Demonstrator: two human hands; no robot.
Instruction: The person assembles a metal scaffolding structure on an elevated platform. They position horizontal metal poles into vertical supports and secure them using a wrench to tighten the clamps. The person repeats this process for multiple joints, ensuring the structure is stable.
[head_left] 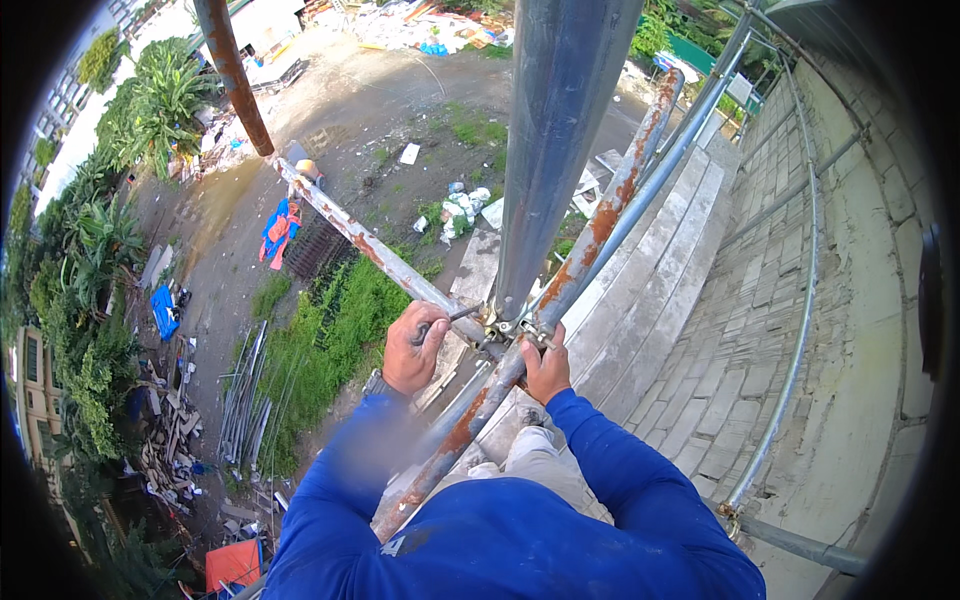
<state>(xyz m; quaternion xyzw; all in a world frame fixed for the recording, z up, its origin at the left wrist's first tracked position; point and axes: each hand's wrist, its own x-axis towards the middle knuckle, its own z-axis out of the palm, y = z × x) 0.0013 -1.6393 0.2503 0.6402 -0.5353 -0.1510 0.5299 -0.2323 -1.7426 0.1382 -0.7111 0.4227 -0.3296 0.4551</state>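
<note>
Rusty steel coupler: left hand grips a spanner on it. Right hand, just below, clasps the diagonal tube; best held steady while turning

You are high up on scaffolding at an outdoor building site. Rusty steel scaffold tubes cross at the centre of the frame beside a thick grey upright pole, and an unplastered block wall fills the right. Far below at lower left lie stacked timber scraps, loose pipes, tarps and bare muddy ground.
</note>
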